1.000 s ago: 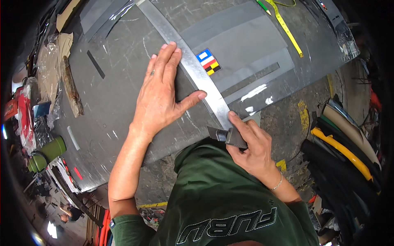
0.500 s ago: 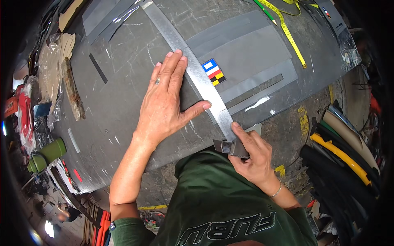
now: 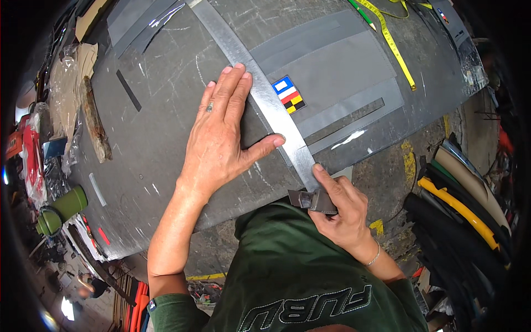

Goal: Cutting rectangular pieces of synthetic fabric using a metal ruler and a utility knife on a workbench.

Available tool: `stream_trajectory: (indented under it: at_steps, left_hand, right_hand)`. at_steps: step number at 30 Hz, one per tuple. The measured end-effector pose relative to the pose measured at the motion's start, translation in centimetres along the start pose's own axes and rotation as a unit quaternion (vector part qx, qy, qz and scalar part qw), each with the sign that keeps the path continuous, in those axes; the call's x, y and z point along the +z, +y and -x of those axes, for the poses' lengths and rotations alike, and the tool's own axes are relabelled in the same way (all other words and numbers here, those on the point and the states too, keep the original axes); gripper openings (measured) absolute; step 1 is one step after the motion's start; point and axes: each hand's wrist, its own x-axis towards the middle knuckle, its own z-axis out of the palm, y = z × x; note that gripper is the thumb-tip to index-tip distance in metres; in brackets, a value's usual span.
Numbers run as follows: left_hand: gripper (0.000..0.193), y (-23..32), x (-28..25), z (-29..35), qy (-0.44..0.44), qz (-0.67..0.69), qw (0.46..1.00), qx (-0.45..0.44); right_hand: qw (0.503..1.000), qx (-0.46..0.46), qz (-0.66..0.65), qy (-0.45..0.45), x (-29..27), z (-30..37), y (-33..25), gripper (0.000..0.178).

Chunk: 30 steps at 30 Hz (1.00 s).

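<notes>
A long metal straightedge [image 3: 276, 113] lies diagonally over the worktable, along the left edge of a grey fabric panel [image 3: 343, 66]. On that panel is a small patch [image 3: 289, 95] in blue, white, red, yellow and black. My left hand [image 3: 218, 135] lies flat, fingers stretched out, its fingertips and thumb pressing on the straightedge. At the table's near edge my right hand [image 3: 343, 202] is closed around a dark metal block [image 3: 310, 200] at the straightedge's near end. Its index finger rests by the metal strip; the palm side is hidden.
A yellow tape measure [image 3: 395, 50] and green pencil [image 3: 362, 14] lie at the far right. Fabric rolls [image 3: 459, 213] stand beside the table on the right. To the left are a wooden stick [image 3: 95, 119], a green cylinder [image 3: 65, 207] and a dark strip [image 3: 128, 90].
Both hands and the straightedge hold nearly the same place. The view of the table has shifted very slightly.
</notes>
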Motion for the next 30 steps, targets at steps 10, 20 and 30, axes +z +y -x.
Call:
stream_trajectory:
  at_steps: [10, 20, 30]
  left_hand:
    - [0.063, -0.3, -0.8, -0.2, 0.039, -0.011, 0.999, 0.015]
    - [0.057, -0.5, -0.1, 0.1, 0.038, -0.016, 0.999, -0.005]
    - [0.081, 1.0, 0.3, 0.0, 0.059, -0.007, 0.998, -0.004]
  right_hand:
    - [0.999, -0.017, -0.005, 0.029, 0.3, -0.4, 0.1, 0.078]
    - [1.0, 0.001, -0.017, 0.025, 0.3, -0.4, -0.2, 0.075]
    - [1.0, 0.007, -0.008, 0.013, 0.1, -0.2, -0.3, 0.073]
